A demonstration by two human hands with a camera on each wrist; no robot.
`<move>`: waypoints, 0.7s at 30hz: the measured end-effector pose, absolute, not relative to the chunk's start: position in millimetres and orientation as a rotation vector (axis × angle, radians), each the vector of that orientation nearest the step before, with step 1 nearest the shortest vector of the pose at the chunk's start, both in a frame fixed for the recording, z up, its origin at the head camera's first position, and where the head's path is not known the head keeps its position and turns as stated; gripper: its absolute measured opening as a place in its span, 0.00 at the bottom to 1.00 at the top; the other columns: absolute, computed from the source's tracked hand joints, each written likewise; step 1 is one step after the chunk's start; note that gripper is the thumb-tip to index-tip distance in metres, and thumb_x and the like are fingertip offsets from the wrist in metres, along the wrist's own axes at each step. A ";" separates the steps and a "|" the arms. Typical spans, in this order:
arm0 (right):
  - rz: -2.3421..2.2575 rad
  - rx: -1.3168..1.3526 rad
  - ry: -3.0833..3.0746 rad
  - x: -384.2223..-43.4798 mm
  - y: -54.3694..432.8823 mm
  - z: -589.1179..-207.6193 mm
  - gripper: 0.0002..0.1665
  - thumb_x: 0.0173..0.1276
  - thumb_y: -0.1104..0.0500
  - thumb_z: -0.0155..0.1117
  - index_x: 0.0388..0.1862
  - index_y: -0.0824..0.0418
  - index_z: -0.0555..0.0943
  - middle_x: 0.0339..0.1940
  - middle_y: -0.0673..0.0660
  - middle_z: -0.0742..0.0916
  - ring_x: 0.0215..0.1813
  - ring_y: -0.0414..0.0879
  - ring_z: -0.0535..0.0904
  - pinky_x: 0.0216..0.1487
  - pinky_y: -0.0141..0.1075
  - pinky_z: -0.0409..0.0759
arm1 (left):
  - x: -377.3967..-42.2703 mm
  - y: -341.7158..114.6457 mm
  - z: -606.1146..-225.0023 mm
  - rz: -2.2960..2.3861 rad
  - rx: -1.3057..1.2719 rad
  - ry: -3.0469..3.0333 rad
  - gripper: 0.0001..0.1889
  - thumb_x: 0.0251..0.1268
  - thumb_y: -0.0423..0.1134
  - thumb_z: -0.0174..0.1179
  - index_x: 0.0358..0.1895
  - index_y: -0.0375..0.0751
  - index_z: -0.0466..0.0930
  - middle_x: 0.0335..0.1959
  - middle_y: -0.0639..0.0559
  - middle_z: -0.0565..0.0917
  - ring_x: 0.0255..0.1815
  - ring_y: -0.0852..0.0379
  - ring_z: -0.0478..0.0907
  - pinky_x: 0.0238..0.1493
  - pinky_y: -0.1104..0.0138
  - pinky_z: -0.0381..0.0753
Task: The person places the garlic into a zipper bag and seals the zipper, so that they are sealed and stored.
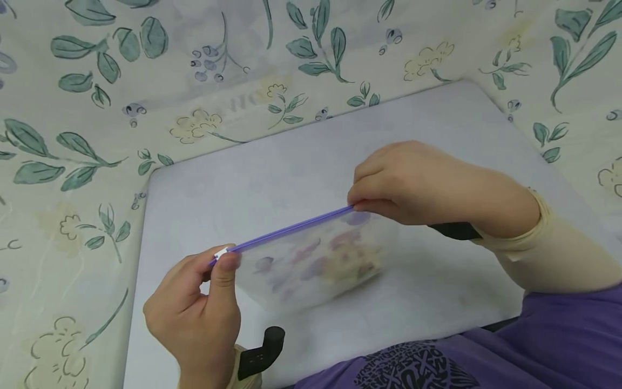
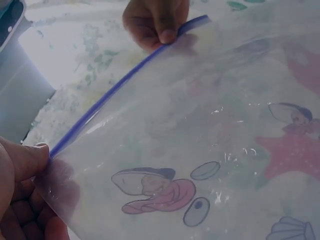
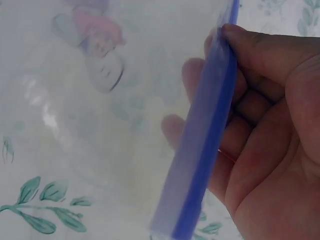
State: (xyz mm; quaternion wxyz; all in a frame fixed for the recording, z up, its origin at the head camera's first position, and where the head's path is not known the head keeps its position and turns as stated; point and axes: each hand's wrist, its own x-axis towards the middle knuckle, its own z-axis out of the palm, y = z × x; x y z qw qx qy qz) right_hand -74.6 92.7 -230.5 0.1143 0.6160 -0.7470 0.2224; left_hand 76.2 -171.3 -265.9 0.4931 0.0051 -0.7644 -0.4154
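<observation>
A translucent plastic zipper bag with a purple zip strip is stretched between both hands. Its film carries printed shells and a pink starfish. My left hand pinches the strip's left end between thumb and fingers, right at a small white slider. Toward the other end, my right hand grips the strip; in the right wrist view the thumb and index finger pinch it, with the other fingers behind the film. A length of strip extends past the right hand there.
Beneath the bag is a pale table with rounded corners. Cloth with green leaves and flowers surrounds its far and side edges. The person's purple shirt borders the near edge. A black wrist mount juts from the left wrist.
</observation>
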 end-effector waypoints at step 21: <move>0.786 1.782 -2.121 -103.0 131.3 -241.2 0.12 0.54 0.69 0.75 0.37 0.57 0.88 0.32 0.45 0.86 0.34 0.36 0.78 0.38 0.31 0.77 | 73.4 -192.0 -268.4 -1.096 0.136 -1.786 0.12 0.54 0.31 0.74 0.29 0.20 0.87 0.25 0.64 0.87 0.27 0.70 0.82 0.36 0.79 0.79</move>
